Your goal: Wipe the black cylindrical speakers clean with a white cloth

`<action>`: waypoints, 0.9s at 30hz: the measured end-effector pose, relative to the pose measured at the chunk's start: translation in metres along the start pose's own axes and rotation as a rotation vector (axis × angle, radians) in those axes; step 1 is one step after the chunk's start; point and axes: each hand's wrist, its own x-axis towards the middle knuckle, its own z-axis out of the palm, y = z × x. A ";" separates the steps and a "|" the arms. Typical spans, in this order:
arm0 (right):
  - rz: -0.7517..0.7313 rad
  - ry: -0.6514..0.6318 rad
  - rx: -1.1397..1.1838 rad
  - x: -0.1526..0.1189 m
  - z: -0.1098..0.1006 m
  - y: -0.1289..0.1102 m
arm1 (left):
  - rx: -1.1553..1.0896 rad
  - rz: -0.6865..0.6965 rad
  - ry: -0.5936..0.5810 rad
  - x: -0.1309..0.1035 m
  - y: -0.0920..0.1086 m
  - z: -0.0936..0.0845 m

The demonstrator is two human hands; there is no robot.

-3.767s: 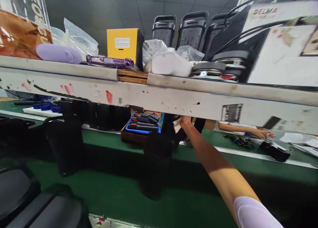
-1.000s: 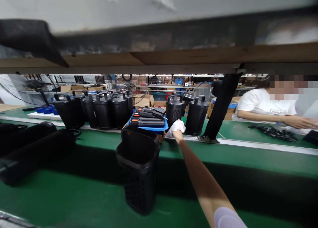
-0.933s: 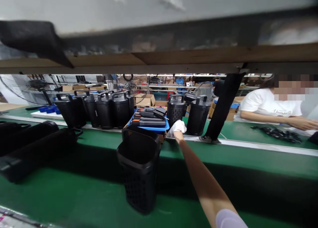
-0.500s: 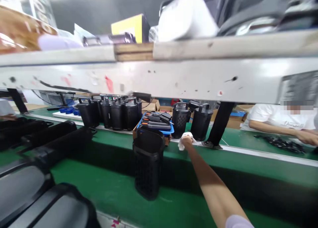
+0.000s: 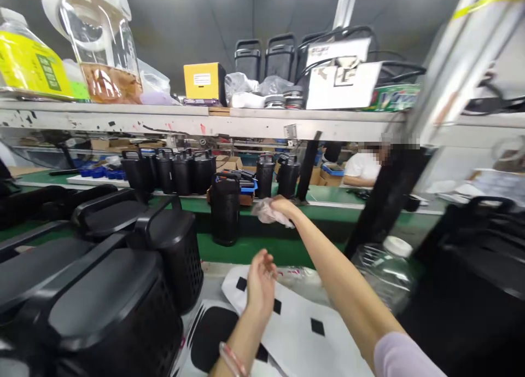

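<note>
My right hand (image 5: 283,204) is stretched forward over the green bench and closed on a crumpled white cloth (image 5: 266,212), part of which hangs from the fingers. My left hand (image 5: 262,276) is raised above a white sheet with black squares (image 5: 301,319); its fingers are loosely bent and apart, with nothing seen in them. Just left of the cloth, a tall black perforated bin-shaped housing (image 5: 225,215) stands upright on the green surface (image 5: 205,251). Behind it is a blue tray (image 5: 249,190) of dark parts, partly hidden.
Large black handled housings (image 5: 110,306) crowd the left side. A clear bottle with a white cap (image 5: 389,267) and a dark bulky shape (image 5: 471,267) are at right. Overhead runs a loaded white shelf (image 5: 254,122). Across the bench, a person in a white top (image 5: 363,166) sits.
The view has tilted and drawn back, showing more shelf and the near sheets. My left hand has come into view. The cloth stays in my right hand, now away from the bench's white strip.
</note>
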 end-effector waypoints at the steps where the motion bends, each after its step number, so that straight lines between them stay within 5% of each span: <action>1: 0.017 -0.008 0.063 -0.017 -0.003 -0.004 | -0.001 0.019 -0.016 -0.006 0.011 0.006; 4: 0.022 -0.009 0.280 -0.077 -0.016 -0.017 | 0.028 0.093 -0.082 -0.031 0.044 0.028; 7: 0.002 -0.011 0.498 -0.146 -0.030 -0.018 | 0.151 0.015 -0.256 -0.065 0.067 0.043; 10: -0.005 -0.018 0.665 -0.210 -0.036 -0.006 | 0.321 -0.111 -0.409 -0.099 0.077 0.045; 13: -0.003 0.007 0.765 -0.256 -0.029 0.018 | 0.446 -0.066 -0.449 -0.124 0.079 0.039; 17: 0.074 -0.008 0.822 -0.294 -0.004 0.053 | 0.562 0.163 -0.415 -0.140 0.078 0.034; 21: -0.028 -0.247 0.900 -0.317 0.018 0.070 | 0.811 0.306 -0.444 -0.144 0.075 0.036; 24: -0.184 -0.323 0.811 -0.322 0.032 0.076 | 1.036 0.305 -0.516 -0.144 0.072 0.038; 27: -0.059 -0.308 0.836 -0.322 0.040 0.085 | 1.188 0.234 -0.550 -0.140 0.072 0.039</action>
